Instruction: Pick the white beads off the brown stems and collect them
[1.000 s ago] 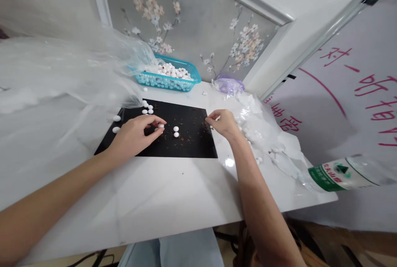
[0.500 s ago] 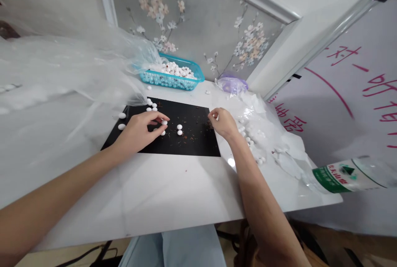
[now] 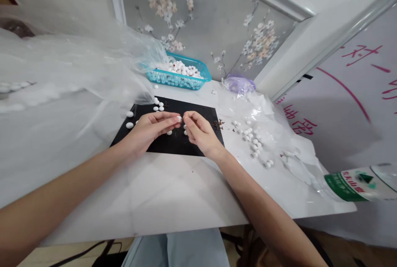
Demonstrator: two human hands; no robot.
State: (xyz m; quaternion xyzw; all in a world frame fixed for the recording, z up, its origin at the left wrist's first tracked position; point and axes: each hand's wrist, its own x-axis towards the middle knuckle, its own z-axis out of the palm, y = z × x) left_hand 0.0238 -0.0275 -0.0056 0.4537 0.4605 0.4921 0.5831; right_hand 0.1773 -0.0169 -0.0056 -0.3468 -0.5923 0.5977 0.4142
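Note:
My left hand (image 3: 149, 129) pinches a small white oval ball (image 3: 179, 119) between thumb and fingertips, above the black mat (image 3: 176, 147). Right beside it, nearly touching, my right hand (image 3: 201, 132) has thumb and forefinger pressed together; what they hold is too small to make out. Another white ball (image 3: 169, 132) lies on the mat below my hands, and one more is partly hidden by my right fingers. Several white balls (image 3: 159, 103) sit at the mat's far left. Small dark reddish-brown pieces (image 3: 218, 125) are heaped at its right edge.
A blue basket (image 3: 204, 77) full of white balls stands at the back. Clear plastic bags (image 3: 102, 68) crowd the left. To the right are loose white balls (image 3: 254, 147), crumpled plastic, a purple bag (image 3: 238, 84) and a bottle (image 3: 350, 185) lying at the table's edge.
My right hand has moved left from the brown pieces to meet my left hand. My left hand, still pinching the white ball, has shifted slightly right. The view has turned a little.

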